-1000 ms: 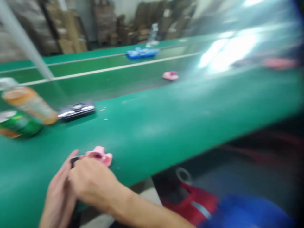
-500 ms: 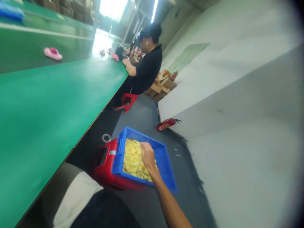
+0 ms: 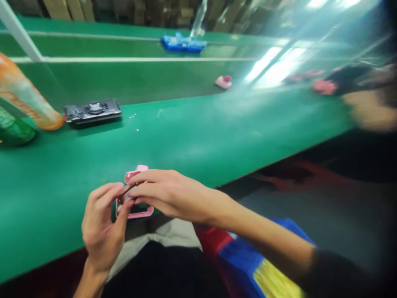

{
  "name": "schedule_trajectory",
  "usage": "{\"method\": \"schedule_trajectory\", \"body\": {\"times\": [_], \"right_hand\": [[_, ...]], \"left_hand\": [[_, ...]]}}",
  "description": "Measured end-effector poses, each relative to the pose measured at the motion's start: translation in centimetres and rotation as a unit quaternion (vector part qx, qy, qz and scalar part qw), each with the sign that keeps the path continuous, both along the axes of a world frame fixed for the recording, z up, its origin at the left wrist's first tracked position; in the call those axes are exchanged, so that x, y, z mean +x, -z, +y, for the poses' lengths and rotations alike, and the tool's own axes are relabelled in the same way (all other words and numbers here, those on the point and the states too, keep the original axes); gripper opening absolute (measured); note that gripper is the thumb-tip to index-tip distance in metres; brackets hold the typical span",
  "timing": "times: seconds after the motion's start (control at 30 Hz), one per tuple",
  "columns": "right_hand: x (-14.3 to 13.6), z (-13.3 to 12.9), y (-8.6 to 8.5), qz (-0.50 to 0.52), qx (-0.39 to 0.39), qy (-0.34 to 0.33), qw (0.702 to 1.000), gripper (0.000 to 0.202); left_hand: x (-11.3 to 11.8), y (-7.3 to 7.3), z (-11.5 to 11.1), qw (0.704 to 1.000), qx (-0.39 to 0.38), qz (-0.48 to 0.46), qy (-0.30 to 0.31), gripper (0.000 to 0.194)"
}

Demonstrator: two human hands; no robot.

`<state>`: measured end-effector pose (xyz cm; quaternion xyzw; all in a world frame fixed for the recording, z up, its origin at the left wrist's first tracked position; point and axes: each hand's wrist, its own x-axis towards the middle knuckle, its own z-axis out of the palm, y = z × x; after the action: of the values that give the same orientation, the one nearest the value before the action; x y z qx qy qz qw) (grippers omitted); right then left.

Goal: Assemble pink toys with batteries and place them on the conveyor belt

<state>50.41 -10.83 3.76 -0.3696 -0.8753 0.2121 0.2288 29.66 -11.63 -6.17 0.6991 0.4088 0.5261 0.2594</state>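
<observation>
A small pink plastic casing (image 3: 142,214), with an open frame and darker parts inside, is held above the front edge of the green table (image 3: 186,140). My left hand (image 3: 102,223) grips its left side between thumb and fingers. From the right, my right hand (image 3: 173,194) reaches over the casing with its fingers bent together at the inside. Whatever is pinched there is covered by the fingers.
A black device (image 3: 93,111) lies beyond my hands, beside an orange bottle (image 3: 34,97) and a green bottle (image 3: 14,128). Farther off are a pink piece (image 3: 223,82) and a blue tray (image 3: 183,43). A blue bin (image 3: 242,254) with yellow pieces (image 3: 276,280) stands low right. A person's arm (image 3: 372,109) rests at far right.
The view has swung left from the bin to the table. My right hand has left the yellow pieces and is now at the pink casing, where my left hand has come into view.
</observation>
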Motion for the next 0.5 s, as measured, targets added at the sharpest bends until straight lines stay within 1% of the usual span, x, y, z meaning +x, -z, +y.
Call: {"method": "schedule_trajectory", "body": {"times": [0.07,0.13,0.23,0.3,0.37,0.43,0.5], "right_hand": [[-0.4,1.0,-0.7,-0.044,-0.028,-0.019,0.998,0.016],[-0.3,0.8,-1.0,-0.08,-0.032,-0.011,0.996,0.013],[-0.1,-0.5,-0.6,-0.096,0.025,0.012,0.995,0.024],[-0.1,-1.6,0.4,-0.068,0.074,0.037,0.994,0.031],[-0.3,-2.9,1.9,-0.021,0.1,0.079,0.992,0.032],[-0.7,-4.2,3.6,0.022,0.098,0.124,0.987,0.03],[-1.2,-5.3,5.3,0.063,0.085,0.155,0.982,0.031]], "left_hand": [[0.5,0.2,0.1,1.0,0.022,-0.017,0.0,0.037],[0.9,0.2,0.1,0.999,0.026,-0.036,0.02,0.038],[0.5,-0.4,0.0,0.996,-0.005,-0.048,0.069,0.043],[-0.2,-1.1,0.0,0.994,-0.038,-0.015,0.099,0.049],[-1.1,-1.8,0.1,0.99,-0.041,0.068,0.116,0.056],[-1.9,-2.0,0.0,0.981,-0.025,0.155,0.114,0.049],[-2.3,-1.8,-0.1,0.975,-0.011,0.195,0.105,0.037]]}}
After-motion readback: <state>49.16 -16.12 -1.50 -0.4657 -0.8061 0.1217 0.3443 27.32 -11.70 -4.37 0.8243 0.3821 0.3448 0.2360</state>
